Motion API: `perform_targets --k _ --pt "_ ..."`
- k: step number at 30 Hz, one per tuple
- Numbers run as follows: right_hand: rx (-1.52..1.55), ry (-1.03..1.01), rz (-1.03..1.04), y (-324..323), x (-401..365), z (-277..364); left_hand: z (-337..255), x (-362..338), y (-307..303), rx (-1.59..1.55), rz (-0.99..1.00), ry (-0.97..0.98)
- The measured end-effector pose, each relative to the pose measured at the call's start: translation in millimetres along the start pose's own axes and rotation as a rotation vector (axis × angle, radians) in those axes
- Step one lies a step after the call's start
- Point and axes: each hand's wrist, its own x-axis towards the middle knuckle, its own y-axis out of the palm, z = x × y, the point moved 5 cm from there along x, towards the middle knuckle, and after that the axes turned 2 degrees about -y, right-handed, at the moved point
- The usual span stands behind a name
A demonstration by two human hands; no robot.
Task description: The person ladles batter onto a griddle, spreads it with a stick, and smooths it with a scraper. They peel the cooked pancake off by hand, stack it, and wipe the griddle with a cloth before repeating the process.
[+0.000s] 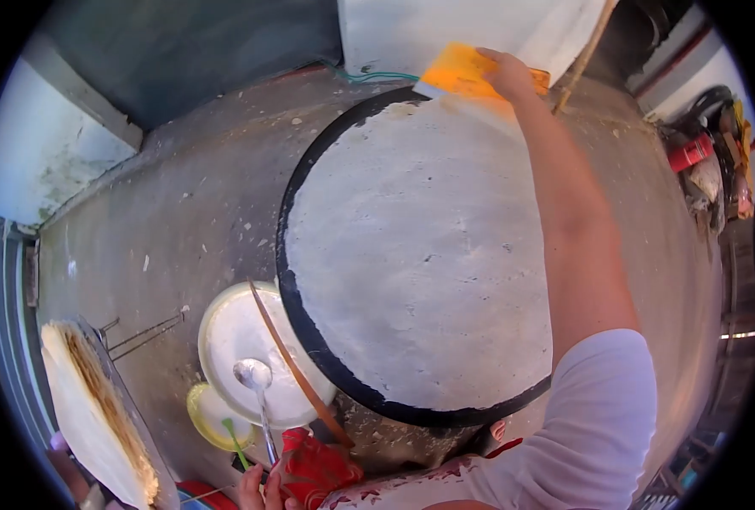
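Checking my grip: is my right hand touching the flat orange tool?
Touching. The head view shows the right hand closed over the upper edge of the flat orange tool.

A worn grey surface (216,195) carries a broad, round black griddle (287,255) under a pale layer (411,255). A wide container (210,340) and smaller yellow-green bowl (197,415) stand nearby; pale flecks (146,263) dot the surface.

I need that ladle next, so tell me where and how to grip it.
Grip the handle's outer end, probably from the person's own side: the ladle's bowl lies in the basin and its handle crosses the rim towards the left hand.
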Motion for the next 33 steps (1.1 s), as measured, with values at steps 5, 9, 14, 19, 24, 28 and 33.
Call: perform_targets --k 5,9,14,19,24,28,33 --pt "0.189 -0.439 0.129 55.8 14.7 135.8 -0.6 1.4 -10.8 0.054 0.097 0.001" --pt "0.385 -0.805 0.354 68.7 -50.2 259.3 -1.3 -4.8 -16.9 0.072 0.080 0.038" --pt "0.498 -1.189 0.704 55.1 -195.4 356.6 0.4 -22.9 -20.4 0.002 -0.030 0.050" --pt "0.228 -1.456 1.162 -9.7 -396.1 348.5 14.8 -57.9 -20.4 -0.116 -0.184 0.043" --pt "0.192 -1.854 0.738 -99.3 -510.0 283.1 5.6 -71.0 -39.5 -0.086 -0.079 0.009" --pt "0.464 -1.094 0.682 -145.0 -477.0 241.5 12.3 -94.7 -32.9 -0.113 -0.132 0.038" --pt "0.240 -0.051 -0.002 -139.4 -441.5 61.9 13.3 -102.4 -33.0 -0.172 -0.221 0.030"
